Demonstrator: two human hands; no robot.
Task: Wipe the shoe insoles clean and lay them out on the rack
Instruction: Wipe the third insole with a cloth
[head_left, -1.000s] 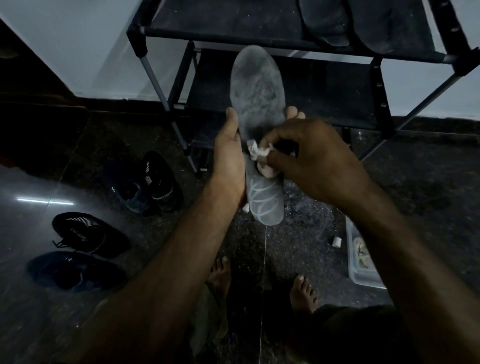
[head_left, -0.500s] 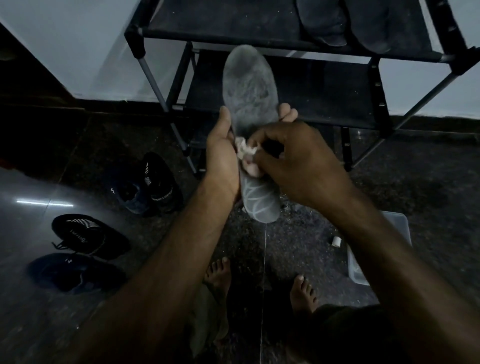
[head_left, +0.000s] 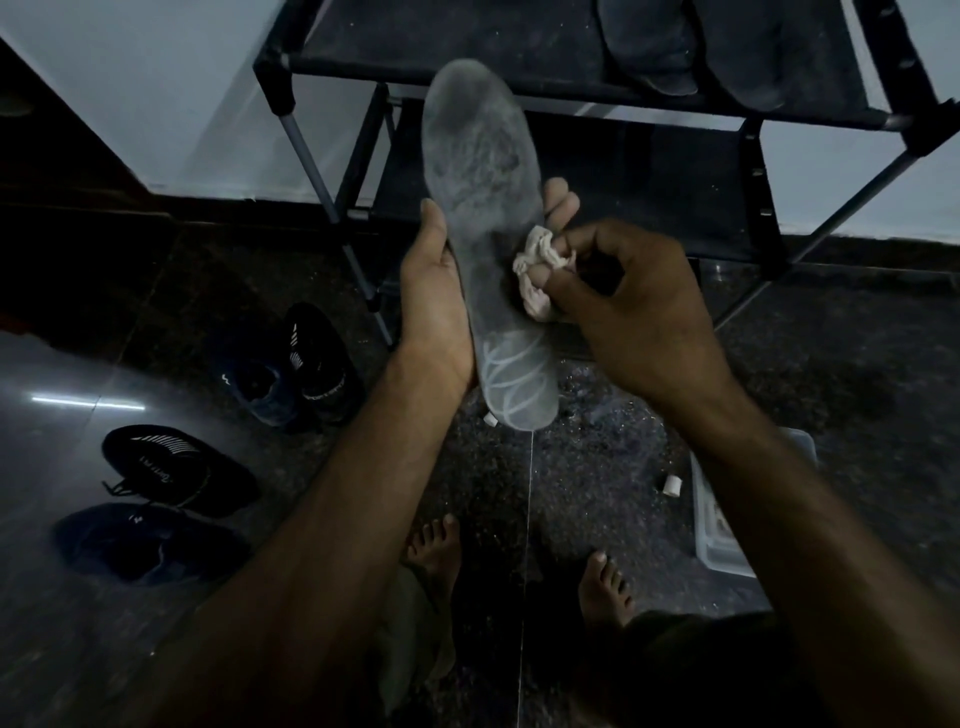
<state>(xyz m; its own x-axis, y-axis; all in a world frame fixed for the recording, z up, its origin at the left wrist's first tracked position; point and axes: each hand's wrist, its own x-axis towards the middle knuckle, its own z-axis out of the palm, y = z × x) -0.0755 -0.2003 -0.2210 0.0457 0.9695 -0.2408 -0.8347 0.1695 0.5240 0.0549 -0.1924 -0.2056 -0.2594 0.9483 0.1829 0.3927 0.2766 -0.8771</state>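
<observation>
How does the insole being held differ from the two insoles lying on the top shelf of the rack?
The held insole is pale grey with dusty smudges and a white line pattern at its heel; the shelf insoles look uniformly dark. The held insole is propped in the left hand while the right hand presses a cloth to it; the shelf insoles lie flat, untouched. All share the same elongated foot shape.

A dark speckled stone floor (head_left: 597, 483) carries a black tiered rack (head_left: 571, 57) standing against the wall. On the rack's top shelf lie two dark insoles (head_left: 691, 47) side by side. On the floor to the left sit four dark shoes (head_left: 291, 364) — two near the rack's leg, two nearer the camera. A clear plastic tub (head_left: 727, 540) rests at right, a small white bit (head_left: 674, 486) beside it — and two bare feet (head_left: 436, 556).
</observation>
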